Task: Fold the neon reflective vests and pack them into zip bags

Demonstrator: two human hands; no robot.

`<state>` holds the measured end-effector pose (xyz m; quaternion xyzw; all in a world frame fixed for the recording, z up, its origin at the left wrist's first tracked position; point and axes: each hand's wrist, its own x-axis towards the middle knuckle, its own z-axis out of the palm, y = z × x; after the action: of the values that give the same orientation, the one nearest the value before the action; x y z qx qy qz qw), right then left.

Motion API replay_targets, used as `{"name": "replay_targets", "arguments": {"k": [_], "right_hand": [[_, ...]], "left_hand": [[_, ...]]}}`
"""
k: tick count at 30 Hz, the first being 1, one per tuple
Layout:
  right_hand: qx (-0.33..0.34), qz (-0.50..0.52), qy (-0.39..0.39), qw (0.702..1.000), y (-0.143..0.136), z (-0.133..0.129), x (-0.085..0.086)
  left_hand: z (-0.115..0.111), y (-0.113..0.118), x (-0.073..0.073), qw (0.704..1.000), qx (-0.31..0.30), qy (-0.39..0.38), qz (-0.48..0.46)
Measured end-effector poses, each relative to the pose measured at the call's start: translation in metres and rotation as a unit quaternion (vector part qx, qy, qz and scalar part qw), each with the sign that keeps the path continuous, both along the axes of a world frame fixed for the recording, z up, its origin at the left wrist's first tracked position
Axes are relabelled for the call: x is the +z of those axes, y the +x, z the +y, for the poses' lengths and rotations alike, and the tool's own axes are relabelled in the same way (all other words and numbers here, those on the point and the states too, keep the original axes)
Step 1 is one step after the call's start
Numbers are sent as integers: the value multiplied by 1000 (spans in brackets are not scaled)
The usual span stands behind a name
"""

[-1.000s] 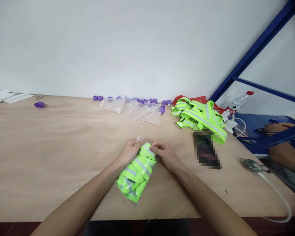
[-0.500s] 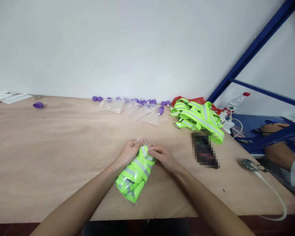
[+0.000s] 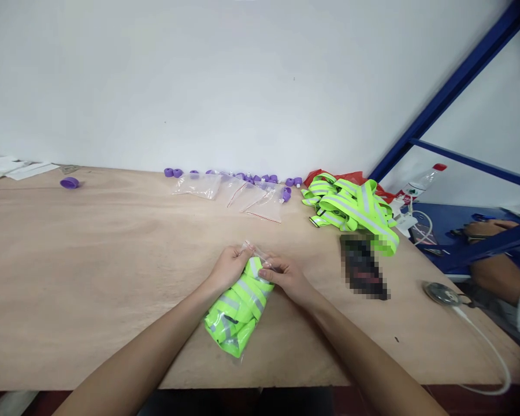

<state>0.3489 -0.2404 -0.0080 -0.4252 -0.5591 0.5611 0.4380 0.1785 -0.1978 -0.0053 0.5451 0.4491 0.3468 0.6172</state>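
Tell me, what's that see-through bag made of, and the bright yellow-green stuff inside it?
The bag looks like thin clear plastic: glossy, crinkly, and you see right through it. The straps inside seem to be woven fabric in neon yellow-green with dull silver stripes, probably reflective tape. The left hand and right hand pinch the bag's top edge.

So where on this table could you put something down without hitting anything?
The table's left half, between the purple cap and the left hand, is bare. The far right is crowded: empty bags, reflective straps.
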Motion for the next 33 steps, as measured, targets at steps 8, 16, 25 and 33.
{"name": "replay_targets", "arguments": {"k": [8,16,25,33], "right_hand": [[-37,26,-23,999,-4,-2,-8],[-98,12,39,994,-10,1,-15],[-25,-29,64,997,-8,-3,-12],[-91,40,-16,995,-9,-1,-17]], "left_hand": [[0,0,-2,1000,14,11,-2],[3,1,-9,999,43,23,2],[2,0,-6,998,18,52,-7],[0,-3,-4,999,14,35,-32]]}}
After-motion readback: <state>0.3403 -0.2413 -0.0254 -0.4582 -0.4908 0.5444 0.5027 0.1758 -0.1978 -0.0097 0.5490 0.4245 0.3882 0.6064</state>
